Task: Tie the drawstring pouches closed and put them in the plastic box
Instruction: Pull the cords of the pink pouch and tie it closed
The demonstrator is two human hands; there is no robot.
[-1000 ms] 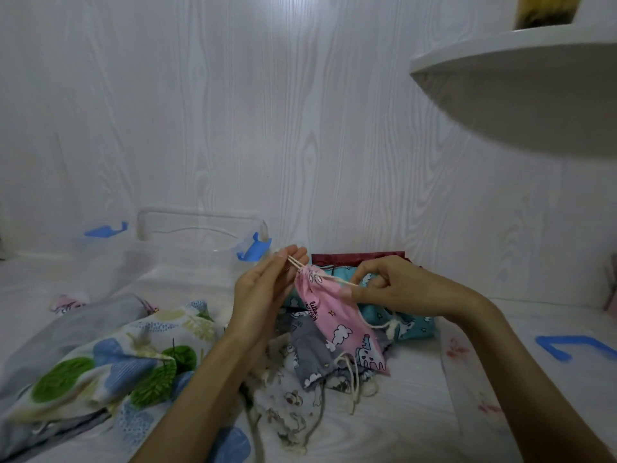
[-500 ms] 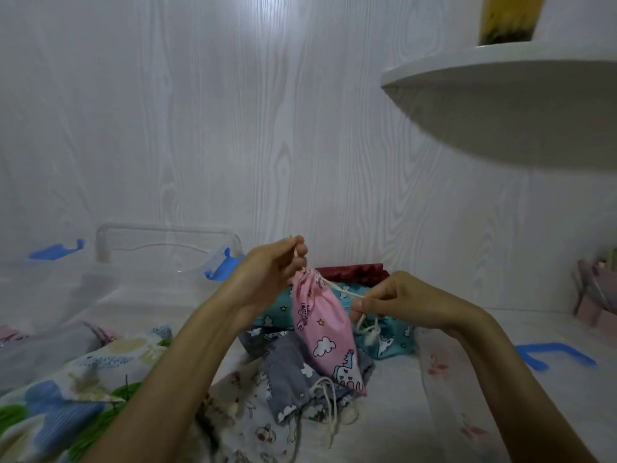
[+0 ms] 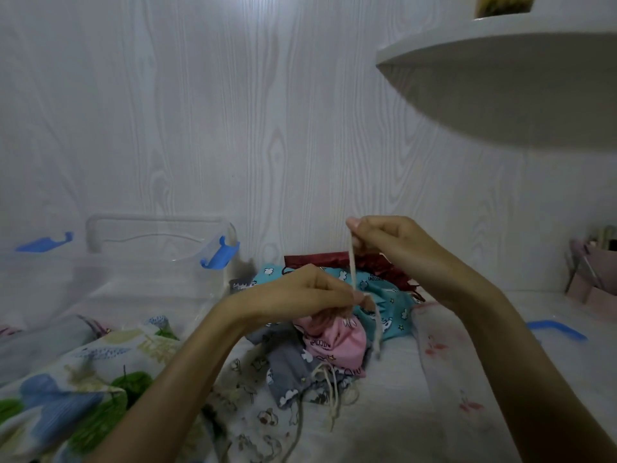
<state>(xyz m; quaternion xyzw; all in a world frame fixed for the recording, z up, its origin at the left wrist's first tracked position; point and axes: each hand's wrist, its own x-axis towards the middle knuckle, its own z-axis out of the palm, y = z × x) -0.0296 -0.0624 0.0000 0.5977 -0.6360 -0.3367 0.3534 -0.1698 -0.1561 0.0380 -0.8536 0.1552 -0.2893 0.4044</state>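
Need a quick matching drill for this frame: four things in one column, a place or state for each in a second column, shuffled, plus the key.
Things
1. pink pouch
2. plastic box
3. cord
4. teal pouch

Place or state
A. pinched by the right hand, pulled upward
B. neck gripped by the left hand
C. lying on the pile behind the hands
D. at far left by the wall, blue clips on its rim

Pairs: 1-B, 2-D, 3-A, 4-C
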